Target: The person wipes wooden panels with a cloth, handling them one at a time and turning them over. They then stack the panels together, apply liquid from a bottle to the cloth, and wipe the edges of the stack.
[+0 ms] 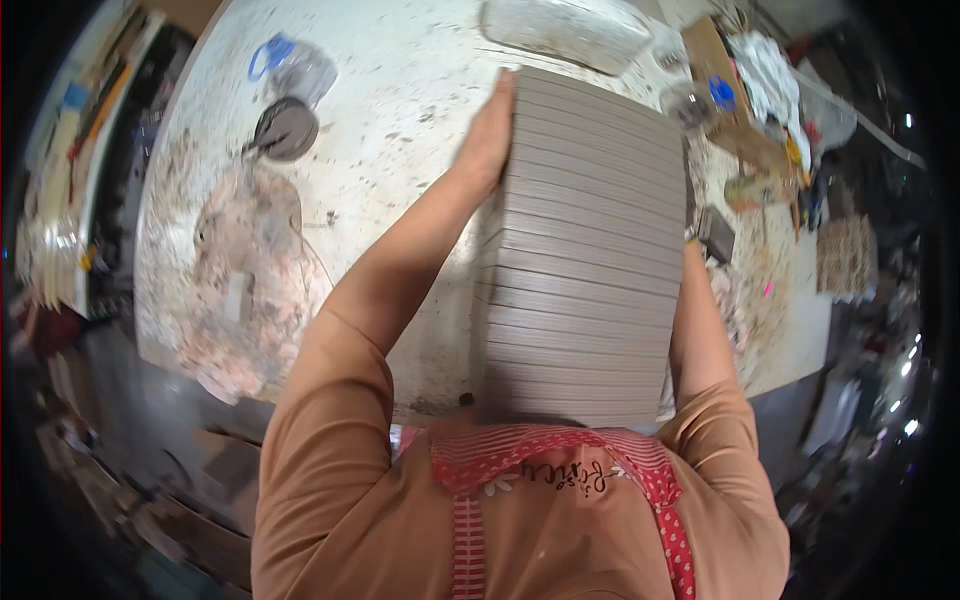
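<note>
The stack of grey strips (pixel 595 250) hid the fingers of my right hand, leaving my right forearm (pixel 705 335) in sight; I couldn't tell how they gripped. The fingers of my left hand (pixel 506 92) were blurred, and whether their tips curled round the stack's edge was unclear. The upper edge cut off part of the clear tub (pixel 570 30). A pink speck (pixel 768 289) on the bench (pixel 400 100) was too small to tell, and the shelf goods (pixel 65 200) at far left smeared together.

Left hand (pixel 488 140) lies against the left side of the grey slatted stack (pixel 595 250); right forearm (pixel 703 335) reaches its opposite side. Stained cloth (pixel 255 215) lies on the white worktable (pixel 400 120).
</note>
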`<action>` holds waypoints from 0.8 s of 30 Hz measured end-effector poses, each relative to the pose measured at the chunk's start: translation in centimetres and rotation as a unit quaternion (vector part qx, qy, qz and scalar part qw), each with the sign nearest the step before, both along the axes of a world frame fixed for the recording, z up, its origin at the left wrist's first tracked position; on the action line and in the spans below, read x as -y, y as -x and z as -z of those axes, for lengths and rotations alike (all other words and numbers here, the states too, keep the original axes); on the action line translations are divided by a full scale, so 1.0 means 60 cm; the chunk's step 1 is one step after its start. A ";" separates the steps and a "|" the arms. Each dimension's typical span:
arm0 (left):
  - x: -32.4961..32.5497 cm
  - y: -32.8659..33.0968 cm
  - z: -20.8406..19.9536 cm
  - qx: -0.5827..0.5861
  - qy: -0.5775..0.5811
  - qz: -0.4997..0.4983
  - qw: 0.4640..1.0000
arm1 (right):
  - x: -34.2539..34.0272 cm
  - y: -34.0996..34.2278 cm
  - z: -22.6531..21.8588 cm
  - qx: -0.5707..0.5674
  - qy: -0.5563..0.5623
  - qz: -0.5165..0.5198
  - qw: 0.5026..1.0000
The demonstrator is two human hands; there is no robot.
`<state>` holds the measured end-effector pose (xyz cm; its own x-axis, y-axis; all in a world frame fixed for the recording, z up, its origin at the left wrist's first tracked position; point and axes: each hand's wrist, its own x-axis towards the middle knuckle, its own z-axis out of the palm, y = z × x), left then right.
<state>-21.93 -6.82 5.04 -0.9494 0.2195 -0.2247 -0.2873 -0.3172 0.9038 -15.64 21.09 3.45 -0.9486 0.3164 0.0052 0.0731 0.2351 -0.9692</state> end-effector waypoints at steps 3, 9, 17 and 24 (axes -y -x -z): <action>0.008 0.003 0.016 -0.052 -0.061 0.017 0.997 | -0.001 -0.008 0.007 0.012 -0.021 0.009 1.000; 0.082 -0.014 0.045 -0.029 -0.090 -0.029 0.995 | 0.007 -0.020 0.012 0.038 -0.050 0.014 0.998; 0.195 -0.156 -0.028 -0.056 -0.106 -0.238 0.964 | -0.003 -0.038 0.011 0.058 -0.075 0.018 0.995; 0.242 -0.266 0.004 -0.045 -0.024 -0.251 0.967 | -0.005 -0.042 0.012 0.068 -0.088 0.015 0.994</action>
